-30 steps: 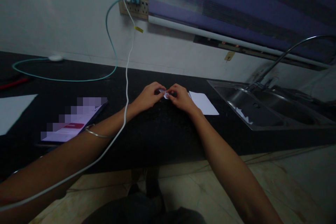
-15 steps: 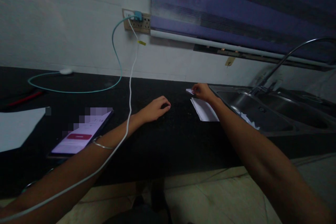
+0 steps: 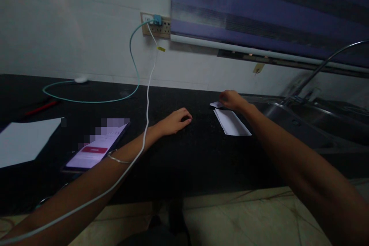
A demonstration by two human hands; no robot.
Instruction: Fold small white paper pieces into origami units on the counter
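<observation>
My left hand (image 3: 176,120) rests on the dark countertop, fingers loosely curled and thumb apart, with nothing in it. A bracelet circles that wrist, and a white cable lies across the forearm. Further right, my right hand (image 3: 230,99) is closed at the right end of a small white piece of paper (image 3: 215,104) near the back of the counter. Its fingertips are dark and partly hidden. Just in front of that hand lies a larger stack of white paper (image 3: 233,123), lying flat, its right edge near my forearm.
A phone with a lit screen (image 3: 93,153) and white sheets (image 3: 25,140) lie at left. The white cable (image 3: 147,103) and a teal cable (image 3: 86,102) run from the wall socket (image 3: 155,26). A steel sink (image 3: 288,123) with a curved faucet (image 3: 319,65) stands at right.
My right hand has shifted slightly up and right, baring more of the small paper and the larger stack. White scraps by the sink are now hidden by my arm. The left hand stays put.
</observation>
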